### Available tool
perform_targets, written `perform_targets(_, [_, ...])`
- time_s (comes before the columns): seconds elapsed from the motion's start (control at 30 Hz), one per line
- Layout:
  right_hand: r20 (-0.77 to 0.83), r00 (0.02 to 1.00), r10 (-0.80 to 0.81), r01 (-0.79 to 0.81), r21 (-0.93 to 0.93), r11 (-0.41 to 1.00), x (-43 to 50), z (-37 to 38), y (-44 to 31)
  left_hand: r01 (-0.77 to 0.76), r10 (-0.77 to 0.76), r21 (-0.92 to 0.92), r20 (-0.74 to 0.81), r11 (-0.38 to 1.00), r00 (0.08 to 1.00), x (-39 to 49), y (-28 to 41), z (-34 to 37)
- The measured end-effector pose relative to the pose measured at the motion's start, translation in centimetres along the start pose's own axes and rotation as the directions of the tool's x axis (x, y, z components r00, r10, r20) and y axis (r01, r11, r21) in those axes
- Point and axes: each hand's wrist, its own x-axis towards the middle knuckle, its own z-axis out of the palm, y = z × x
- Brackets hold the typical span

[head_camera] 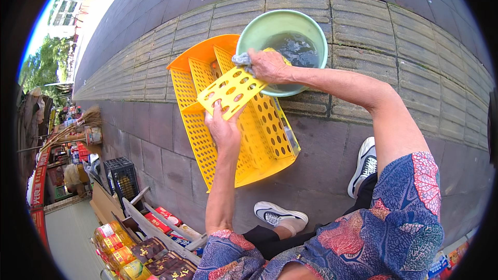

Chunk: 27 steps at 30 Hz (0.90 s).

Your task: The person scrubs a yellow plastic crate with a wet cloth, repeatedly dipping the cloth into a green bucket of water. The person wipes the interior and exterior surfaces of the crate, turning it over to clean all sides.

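My left hand (224, 126) grips the lower end of a yellow perforated plastic panel (230, 90), its thumb on the upper face. My right hand (268, 65) is at the panel's other end, closed around a grey-blue cloth (244, 60) that bunches out beside the fingers. The panel is tilted above a yellow-orange plastic rack (249, 177) with perforated walls and dividers, which lies on the paving. A pale green basin (321, 42) with dark, cloudy water (299, 48) stands against the rack's far right side, partly behind my right hand. Something yellow beneath that hand is mostly hidden.
Ribbed tactile paving (362, 27) runs under the basin. My shoes (281, 214) are on grey paving slabs near the rack. At left are a black crate (121, 179), a wooden frame (163, 225), bottles of yellow oil (113, 237), packaged goods and a straw broom (91, 116).
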Motion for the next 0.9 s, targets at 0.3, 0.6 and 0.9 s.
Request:
perform_targets(0.3, [0.502,0.857,0.112,0.115,-0.399,0.91,0.9,-1.9,6.0,-0.006,0.015,0.16,-0.058,0.987,0.998,-2.5,2.3,-2.0])
perform_targets(0.6, [0.599,0.783,0.166,0.227,-0.523,0.821,0.6,-4.4,8.3,-0.042,0.05,0.162,-0.044,0.986,0.998,-3.1,5.2,-4.2])
perform_targets(0.9, [0.298,0.94,0.165,-0.127,-0.144,0.981,1.3,-7.5,4.6,0.04,-0.013,0.221,-0.119,0.974,0.993,-4.1,4.9,-5.0])
